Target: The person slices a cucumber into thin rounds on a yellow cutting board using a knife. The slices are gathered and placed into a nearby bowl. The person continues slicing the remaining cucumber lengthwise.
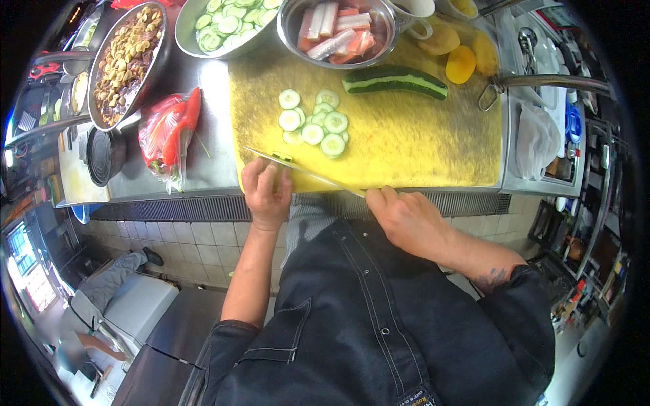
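My right hand [403, 215] is closed on the handle of a kitchen knife [315, 175], whose blade points left along the near edge of a yellow cutting board [416, 147]. At the blade's far end, my left hand [268, 190] has its fingertips bent against a short piece of cucumber [282, 157]; most of that piece is hidden by the hand and blade. Round cucumber slices [312, 133] lie loosely grouped just beyond the blade. Farther back on the board rests a cucumber [395, 82] with a peeled stripe along its side.
Behind stand a bowl of cucumber slices [233, 23] and a steel bowl of surimi sticks [337, 30]. Peeled mango pieces [460, 64] lie at the board's back right. To the left are bagged red peppers [170, 132] and a nut-filled dish [127, 66]. Another person [76, 330] is at lower left.
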The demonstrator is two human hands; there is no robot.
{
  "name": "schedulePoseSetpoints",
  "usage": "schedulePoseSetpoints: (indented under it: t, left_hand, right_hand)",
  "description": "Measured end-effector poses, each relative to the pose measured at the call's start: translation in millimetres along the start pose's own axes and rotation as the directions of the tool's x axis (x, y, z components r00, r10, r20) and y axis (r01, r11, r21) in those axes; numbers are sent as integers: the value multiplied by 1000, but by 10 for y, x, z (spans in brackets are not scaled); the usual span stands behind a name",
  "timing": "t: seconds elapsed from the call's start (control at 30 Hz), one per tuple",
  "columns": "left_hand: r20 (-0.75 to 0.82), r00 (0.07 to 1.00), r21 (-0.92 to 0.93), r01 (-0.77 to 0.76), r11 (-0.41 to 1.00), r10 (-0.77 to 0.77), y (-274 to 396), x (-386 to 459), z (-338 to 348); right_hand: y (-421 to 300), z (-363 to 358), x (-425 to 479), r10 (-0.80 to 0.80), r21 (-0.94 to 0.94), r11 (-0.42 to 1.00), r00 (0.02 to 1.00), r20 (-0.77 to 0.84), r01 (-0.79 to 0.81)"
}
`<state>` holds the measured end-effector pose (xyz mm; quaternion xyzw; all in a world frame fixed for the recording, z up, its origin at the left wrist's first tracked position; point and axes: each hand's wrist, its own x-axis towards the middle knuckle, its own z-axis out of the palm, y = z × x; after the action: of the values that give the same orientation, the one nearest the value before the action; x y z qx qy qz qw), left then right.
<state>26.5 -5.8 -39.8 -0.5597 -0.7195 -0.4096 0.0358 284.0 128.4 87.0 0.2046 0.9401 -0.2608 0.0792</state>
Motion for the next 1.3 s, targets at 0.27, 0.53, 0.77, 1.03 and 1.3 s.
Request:
schedulePoseSetpoints:
  t: [0.27, 0.53, 0.77, 1.03, 1.3]
  left_hand:
    - [4, 1000, -27, 9, 1000, -8, 31, 30, 9]
    - [-34, 999, -29, -19, 999, 18, 2, 10, 26]
    - [-34, 999, -33, -23, 999, 22, 11, -3, 13]
    - [-30, 999, -32, -36, 999, 35, -14, -16, 14]
    - [-24, 999, -20, -24, 1000, 23, 16, 5, 4]
  right_hand:
    - [93, 462, 359, 10, 49, 999, 998, -69, -7]
    - [65, 172, 217, 10, 83, 997, 998, -63, -4]
    - [61, 86, -84, 12, 31, 999, 1000, 4, -12]
    - [24, 42, -141, 46, 2, 999, 999, 28, -46]
    - [61, 22, -125, 19, -39, 999, 999, 29, -18]
